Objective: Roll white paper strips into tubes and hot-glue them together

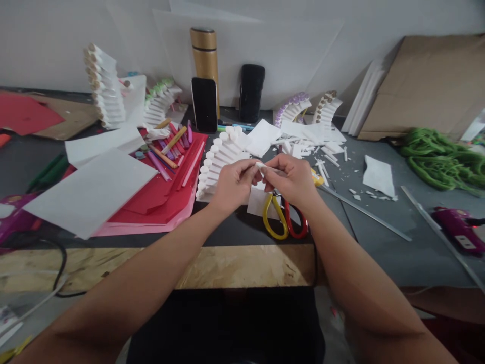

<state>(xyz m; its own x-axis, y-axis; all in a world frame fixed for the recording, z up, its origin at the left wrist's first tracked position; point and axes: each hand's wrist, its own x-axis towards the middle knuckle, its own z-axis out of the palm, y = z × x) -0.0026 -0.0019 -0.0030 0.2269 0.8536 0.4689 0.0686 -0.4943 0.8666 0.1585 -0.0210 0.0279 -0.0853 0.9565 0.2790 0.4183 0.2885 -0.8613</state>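
My left hand (pixel 238 183) and my right hand (pixel 291 177) meet over the front middle of the table. Between their fingertips they pinch a small white paper roll (pixel 259 165), mostly covered by the fingers. Just behind and left of my left hand lies a fan-shaped white paper piece (pixel 220 161) with round white tips along its edge. Scissors (pixel 280 220) with one yellow and one red handle rest below my right hand, their blades hidden. A white paper sheet (pixel 259 201) lies partly under the hands.
Red paper sheets (pixel 151 205) with colored rolls lie left, beside white sheets (pixel 93 192). A phone (pixel 204 104), gold bottle (pixel 204 50) and black object (pixel 251 92) stand behind. Paper scraps (pixel 303 146), a metal ruler (pixel 367 215), green yarn (pixel 435 156) and a purple device (pixel 460 230) are right.
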